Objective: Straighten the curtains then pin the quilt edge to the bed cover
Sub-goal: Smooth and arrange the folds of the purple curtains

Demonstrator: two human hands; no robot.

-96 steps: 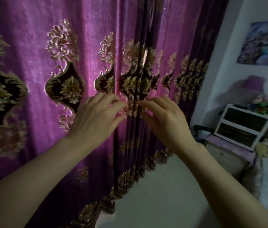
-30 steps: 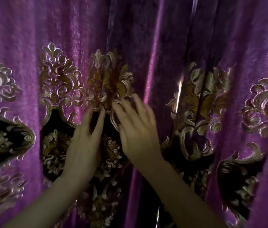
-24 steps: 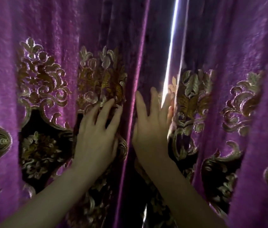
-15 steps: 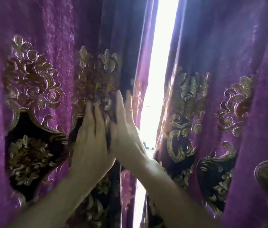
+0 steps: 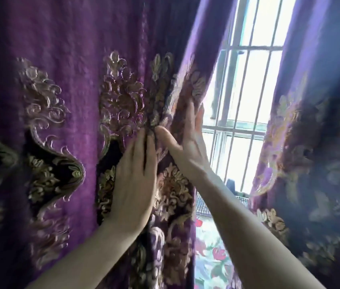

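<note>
Left hand point(image 5: 135, 184) lies flat, fingers straight, pressing the left curtain point(image 5: 60, 59). Right hand point(image 5: 185, 149), also spread flat, pushes that curtain's hanging edge leftward, thumb on the front, fingers on the window side. The purple fabric looks thick, soft and heavy, folding easily; its edge seems the best hold. Compared with half a second ago, the gap to the right curtain point(image 5: 321, 122) is wider, showing a barred window point(image 5: 248, 90).

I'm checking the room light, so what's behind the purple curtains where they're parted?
Through the gap: a bright window with metal bars and, lower down, a floral-patterned surface. The left curtain and right curtain hide the rest of the window.
</note>
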